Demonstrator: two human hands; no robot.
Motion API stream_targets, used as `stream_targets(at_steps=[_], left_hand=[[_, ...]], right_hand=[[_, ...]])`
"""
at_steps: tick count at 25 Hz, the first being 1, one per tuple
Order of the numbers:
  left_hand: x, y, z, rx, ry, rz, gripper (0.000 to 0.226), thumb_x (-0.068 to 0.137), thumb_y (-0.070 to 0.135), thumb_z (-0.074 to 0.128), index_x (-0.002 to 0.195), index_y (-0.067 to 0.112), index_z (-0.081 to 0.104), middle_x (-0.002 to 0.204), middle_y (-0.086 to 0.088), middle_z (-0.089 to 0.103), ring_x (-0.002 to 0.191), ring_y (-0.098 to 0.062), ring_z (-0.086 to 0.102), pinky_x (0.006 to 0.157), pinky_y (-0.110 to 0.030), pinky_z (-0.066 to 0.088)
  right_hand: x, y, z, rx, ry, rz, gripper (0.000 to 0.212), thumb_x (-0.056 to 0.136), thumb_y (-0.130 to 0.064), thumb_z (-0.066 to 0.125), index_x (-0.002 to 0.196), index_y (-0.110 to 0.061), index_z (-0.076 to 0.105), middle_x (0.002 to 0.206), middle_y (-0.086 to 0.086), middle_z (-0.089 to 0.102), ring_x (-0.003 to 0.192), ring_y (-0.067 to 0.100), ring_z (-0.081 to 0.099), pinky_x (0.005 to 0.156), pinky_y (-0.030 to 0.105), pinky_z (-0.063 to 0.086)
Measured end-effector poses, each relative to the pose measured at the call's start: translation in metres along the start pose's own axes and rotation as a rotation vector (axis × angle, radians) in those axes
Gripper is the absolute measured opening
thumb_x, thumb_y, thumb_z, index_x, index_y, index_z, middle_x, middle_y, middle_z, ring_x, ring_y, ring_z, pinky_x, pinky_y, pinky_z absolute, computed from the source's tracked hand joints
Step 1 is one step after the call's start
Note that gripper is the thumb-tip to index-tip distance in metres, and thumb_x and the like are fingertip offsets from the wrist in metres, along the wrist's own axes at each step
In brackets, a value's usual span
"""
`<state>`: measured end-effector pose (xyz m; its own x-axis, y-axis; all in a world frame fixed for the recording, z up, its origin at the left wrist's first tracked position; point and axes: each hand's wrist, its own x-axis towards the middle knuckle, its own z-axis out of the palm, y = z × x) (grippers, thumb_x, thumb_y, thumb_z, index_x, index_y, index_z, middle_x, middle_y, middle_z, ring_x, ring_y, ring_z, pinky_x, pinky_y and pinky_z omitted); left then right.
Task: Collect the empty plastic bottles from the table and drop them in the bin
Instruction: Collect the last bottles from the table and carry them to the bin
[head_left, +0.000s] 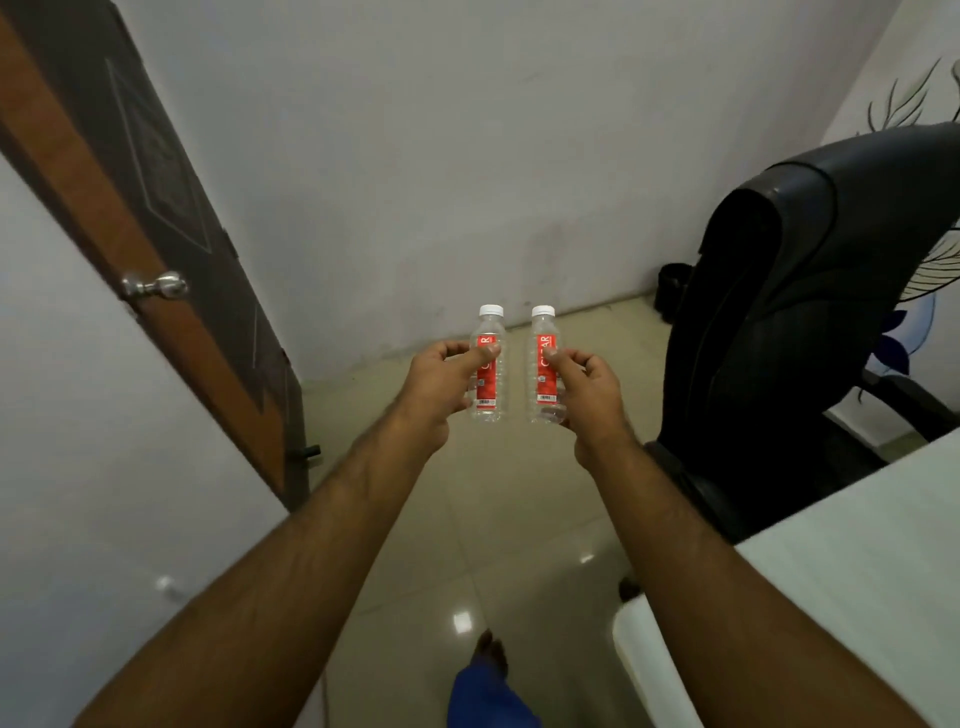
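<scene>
Two empty bottles carried upright, one in each hand, with no bin in view yet.

The left bottle (488, 364) and the right bottle (545, 364) stand upright and close together without touching, white caps on top, held out over the tiled floor (467, 519). The left hand (441, 384) is clamped around its bottle's red label, thumb across the front; the right hand (587, 389) pinches the other the same way. The white table (831, 571) lies near right, a black chair (779, 338) beyond it, a brown door (156, 234) at left. Light, crushable plastic wants a gentle squeeze; I judge the best course is keeping both upright and finding the bin before loosening either grip.
</scene>
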<state>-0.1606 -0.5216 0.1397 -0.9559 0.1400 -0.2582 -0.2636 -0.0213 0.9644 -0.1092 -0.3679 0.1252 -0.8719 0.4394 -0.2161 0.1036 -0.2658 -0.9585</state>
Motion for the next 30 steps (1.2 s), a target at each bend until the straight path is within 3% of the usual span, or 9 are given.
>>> stream_targets(at_steps=[8, 18, 25, 30], left_hand=[[0.250, 0.073, 0.060, 0.031, -0.059, -0.026, 0.036, 0.078, 0.032, 0.078, 0.105, 0.013, 0.065, 0.098, -0.004, 0.070, 0.091, -0.023, 0.065, 0.089, -0.048, 0.053], [0.572, 0.117, 0.159, 0.076, -0.307, -0.072, 0.027, 0.079, 0.028, 0.078, 0.097, 0.013, 0.065, 0.086, -0.002, 0.069, 0.076, -0.020, 0.064, 0.072, -0.037, 0.052], [0.760, 0.156, 0.293, 0.206, -0.533, -0.132, 0.029, 0.083, 0.027, 0.075, 0.104, 0.008, 0.067, 0.094, -0.008, 0.072, 0.075, -0.018, 0.068, 0.060, -0.030, 0.055], [0.873, 0.142, 0.416, 0.271, -0.569, -0.155, 0.029, 0.086, 0.029, 0.073, 0.106, 0.010, 0.064, 0.100, -0.008, 0.072, 0.085, -0.021, 0.071, 0.068, -0.034, 0.059]], right_hand=[[0.243, -0.050, 0.040, -0.011, 0.152, -0.009, 0.033, 0.091, -0.030, 0.068, 0.115, -0.008, 0.062, 0.090, 0.004, 0.070, 0.071, 0.013, 0.068, 0.055, 0.027, 0.057], [0.536, -0.076, 0.055, -0.012, 0.415, 0.000, 0.033, 0.091, -0.030, 0.068, 0.116, -0.008, 0.063, 0.095, 0.007, 0.071, 0.072, 0.014, 0.067, 0.058, 0.029, 0.056], [0.718, -0.124, 0.015, 0.047, 0.615, 0.050, 0.030, 0.093, -0.028, 0.066, 0.117, -0.010, 0.062, 0.100, 0.008, 0.073, 0.079, 0.017, 0.070, 0.059, 0.031, 0.058], [0.862, -0.128, -0.056, 0.114, 0.660, 0.083, 0.031, 0.092, -0.026, 0.066, 0.115, -0.006, 0.063, 0.100, 0.014, 0.071, 0.077, 0.019, 0.068, 0.059, 0.033, 0.059]])
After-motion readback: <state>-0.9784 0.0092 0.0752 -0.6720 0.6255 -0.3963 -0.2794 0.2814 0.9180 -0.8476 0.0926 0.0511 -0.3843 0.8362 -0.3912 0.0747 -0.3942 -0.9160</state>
